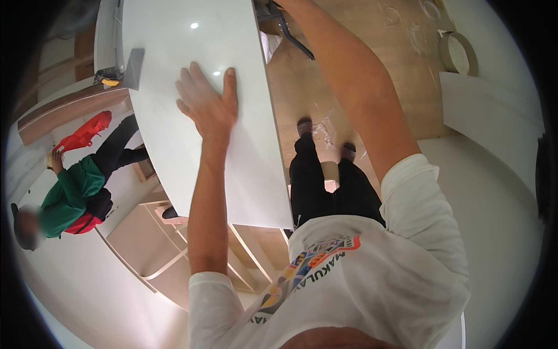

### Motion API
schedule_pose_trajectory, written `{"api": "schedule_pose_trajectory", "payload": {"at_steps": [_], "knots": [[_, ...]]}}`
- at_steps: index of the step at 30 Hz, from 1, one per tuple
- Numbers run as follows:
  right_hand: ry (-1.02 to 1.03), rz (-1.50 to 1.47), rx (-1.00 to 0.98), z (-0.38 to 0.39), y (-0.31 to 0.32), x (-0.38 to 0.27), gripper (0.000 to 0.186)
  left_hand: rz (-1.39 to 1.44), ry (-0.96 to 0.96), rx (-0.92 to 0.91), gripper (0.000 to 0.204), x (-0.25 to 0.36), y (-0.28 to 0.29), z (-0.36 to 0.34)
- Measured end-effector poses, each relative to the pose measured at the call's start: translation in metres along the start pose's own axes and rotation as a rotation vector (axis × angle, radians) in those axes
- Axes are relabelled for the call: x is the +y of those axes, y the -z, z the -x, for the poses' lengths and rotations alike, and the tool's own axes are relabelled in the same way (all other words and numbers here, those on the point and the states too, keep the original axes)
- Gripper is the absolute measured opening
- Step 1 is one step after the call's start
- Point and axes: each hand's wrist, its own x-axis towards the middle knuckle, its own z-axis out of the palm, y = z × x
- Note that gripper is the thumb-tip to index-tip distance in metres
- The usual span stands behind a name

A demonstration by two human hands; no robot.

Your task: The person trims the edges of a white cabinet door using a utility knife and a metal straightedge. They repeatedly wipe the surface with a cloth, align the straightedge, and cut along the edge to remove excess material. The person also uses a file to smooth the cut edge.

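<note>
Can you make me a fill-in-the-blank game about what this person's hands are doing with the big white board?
1. The left hand lies flat with fingers spread on the glossy ____ panel.
2. The right hand sits at the picture's ____ edge, by a dark tool.
3. A nearby person wears a ____ top.
4. The round roll of tape lies on the ____.

Missing words: white; top; green; floor

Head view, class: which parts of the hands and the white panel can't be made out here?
- Right hand: cut off by the top edge; grip unknown.
- White panel: far end cut off by the top edge.
- Left hand: palm hidden, pressed flat on the panel.
</note>
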Motion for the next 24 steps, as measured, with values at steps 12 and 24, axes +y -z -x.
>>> {"api": "schedule_pose_trajectory", "payload": {"at_steps": [12, 24], "knots": [[0.058, -0.114, -0.278, 0.164, 0.009, -0.079, 0.008, -0.127, -0.046, 0.171, 0.078, -0.067, -0.016, -0.077], [-0.164, -0.294, -0.574, 0.314, 0.120, -0.195, 0.019, 0.052, 0.239, -0.055, 0.092, -0.087, -0.014, -0.123]]}}
